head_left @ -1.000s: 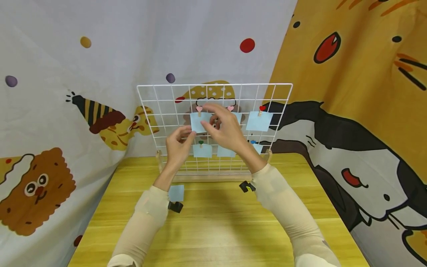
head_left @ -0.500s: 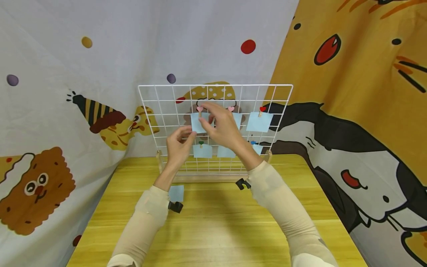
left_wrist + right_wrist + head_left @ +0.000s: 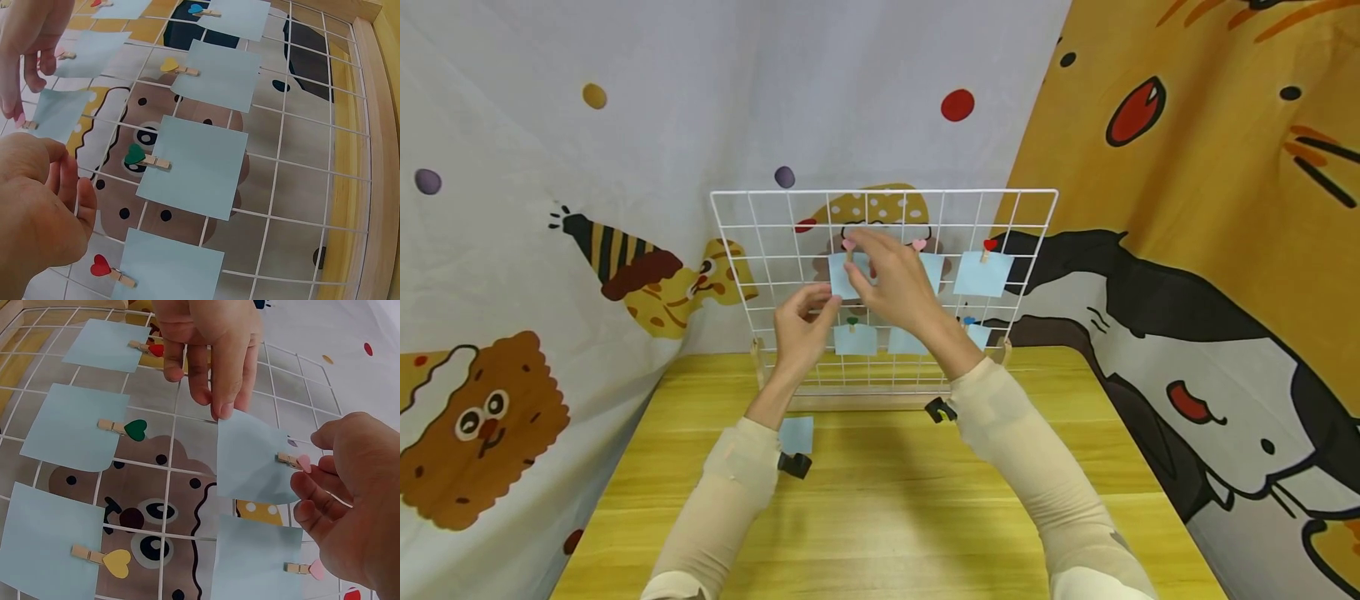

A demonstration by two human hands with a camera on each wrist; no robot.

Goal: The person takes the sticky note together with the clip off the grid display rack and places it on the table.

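A white wire grid point(image 3: 882, 191) stands upright with light blue square notes clipped to it. At the lower left corner of the upper-left note point(image 3: 250, 456), my left hand point(image 3: 801, 329) pinches the paper between thumb and finger. A small wooden clothespin with a pink heart point(image 3: 287, 460) sits on that note's top edge. Beside this clothespin is my right hand point(image 3: 898, 283), its bent fingers around it, thumb and fingers apart; contact is hard to make out. The right hand partly covers the neighbouring note point(image 3: 256, 559), which has another pink-heart clothespin point(image 3: 297, 568).
More clipped notes hang around: one with a red heart point(image 3: 985, 273) at upper right, and a lower row with red point(image 3: 100, 265), green point(image 3: 134, 154), yellow point(image 3: 169, 64) and blue point(image 3: 197, 9) hearts. A loose blue note point(image 3: 797, 434) lies on the wooden table point(image 3: 865, 517).
My right hand has shifted slightly left, closer to the pink-heart clothespin. The left hand stays at the note's corner.
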